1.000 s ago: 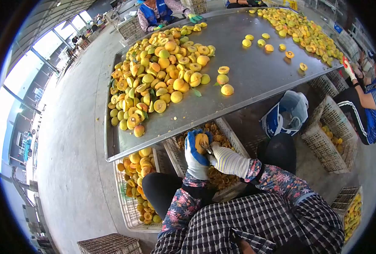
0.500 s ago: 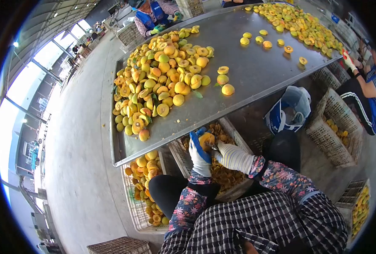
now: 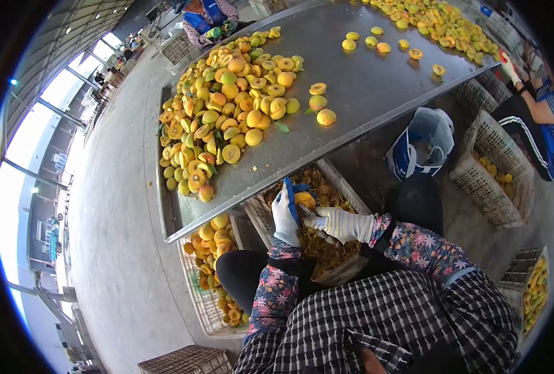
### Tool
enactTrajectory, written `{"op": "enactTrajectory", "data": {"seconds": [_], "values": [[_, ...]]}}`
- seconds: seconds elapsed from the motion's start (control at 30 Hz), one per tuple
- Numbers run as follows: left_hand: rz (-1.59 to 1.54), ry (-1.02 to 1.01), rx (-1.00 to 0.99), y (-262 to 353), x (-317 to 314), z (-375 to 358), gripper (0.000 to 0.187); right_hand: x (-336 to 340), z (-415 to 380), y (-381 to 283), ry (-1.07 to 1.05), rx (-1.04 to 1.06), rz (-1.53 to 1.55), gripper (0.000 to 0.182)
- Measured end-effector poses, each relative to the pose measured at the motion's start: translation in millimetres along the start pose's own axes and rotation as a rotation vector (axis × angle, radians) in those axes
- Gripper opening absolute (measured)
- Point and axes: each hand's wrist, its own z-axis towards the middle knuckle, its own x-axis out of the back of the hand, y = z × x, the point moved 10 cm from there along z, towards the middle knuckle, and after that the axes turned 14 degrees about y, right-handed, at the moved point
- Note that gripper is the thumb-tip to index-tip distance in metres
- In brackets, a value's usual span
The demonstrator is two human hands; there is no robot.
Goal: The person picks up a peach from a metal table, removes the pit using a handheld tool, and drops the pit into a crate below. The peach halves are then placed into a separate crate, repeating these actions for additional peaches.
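Note:
My left hand (image 3: 286, 213), in a white glove with blue coating, is closed around a yellow peach half (image 3: 305, 200). My right hand (image 3: 342, 224), in a striped knit glove, is wrapped round a small metal tool (image 3: 304, 210). Most of this tool is hidden by the glove; its end meets the fruit. Both hands are over a crate (image 3: 345, 269) of brownish peach scraps, just off the table's near edge. Halved peaches (image 3: 227, 103) lie heaped on the metal table (image 3: 345, 81) in front of me.
Left of my knee, a crate (image 3: 203, 311) holds peach halves. A blue-and-white bucket (image 3: 408, 146) stands to the right, beside another crate (image 3: 495, 177). One person (image 3: 208, 19) works across the table, another (image 3: 539, 118) at the far right. A further peach pile (image 3: 445, 28) covers the table's far end.
The whole view has shifted slightly, with the table higher and further left. My hands have turned a little around the peach half, and the left fingers now point more upward.

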Motion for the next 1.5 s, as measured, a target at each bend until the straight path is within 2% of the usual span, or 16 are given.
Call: {"op": "enactTrajectory", "data": {"seconds": [0.13, 0.23, 0.3, 0.37, 0.57, 0.67, 0.77, 0.8, 0.93, 1.07, 1.1, 1.23, 1.27, 1.33, 1.43, 1.5], "values": [[0.031, -0.037, -0.088, 15, -7, -5, 0.055, -7, 1, 13, -0.055, -0.090, 0.193, 0.036], [-0.041, 0.011, -0.110, 21, -8, -12, 0.058, -7, -4, 4, -0.014, 0.010, 0.166, 0.037], [-0.078, 0.034, -0.009, 7, -7, -4, 0.061, -1, -5, -16, 0.099, 0.267, 0.094, 0.037], [-0.114, 0.067, 0.078, -1, -4, -2, 0.062, -3, -12, -17, 0.111, 0.278, 0.097, 0.037], [-0.103, -0.100, 0.031, 3, -18, -4, 0.059, -11, -23, -5, -0.051, -0.075, 0.353, 0.034], [-0.097, -0.066, 0.047, -1, -21, -2, 0.058, 0, -22, -10, 0.063, 0.035, 0.123, 0.034], [-0.194, 0.004, 0.175, 0, -28, -5, 0.058, 11, -23, -45, 0.332, 0.772, -0.108, 0.038], [-0.239, 0.018, 0.236, -2, -30, -6, 0.058, 12, -18, -35, 0.285, 0.652, -0.139, 0.044], [-0.546, -0.037, 0.407, -2, -40, -14, 0.055, 12, -37, -47, 0.280, 0.711, -0.252, 0.041], [-0.495, -0.081, 0.295, -1, -15, 7, 0.059, 15, -44, -52, 0.209, 0.690, -0.220, 0.038], [-0.415, 0.057, 0.194, 7, 14, 19, 0.058, 24, -43, -50, 0.219, 0.668, -0.156, 0.038], [0.009, 0.439, -0.248, 93, 126, 37, 0.037, 32, -19, -3, 0.213, 0.476, -0.837, 0.040], [0.240, 0.449, -0.179, 113, 137, 30, 0.038, 32, -21, 5, 0.184, 0.427, -0.947, 0.041], [1.152, 0.543, -0.263, 148, 174, 37, 0.040, 33, -24, 11, 0.095, 0.330, -1.027, 0.044], [1.564, 0.482, -0.382, 158, 180, 51, 0.046, 35, -17, 32, 0.037, 0.246, -1.066, 0.062], [1.538, 0.295, -0.437, 161, 122, 66, 0.054, 38, -9, 38, 0.033, 0.182, -1.022, 0.062]]}}
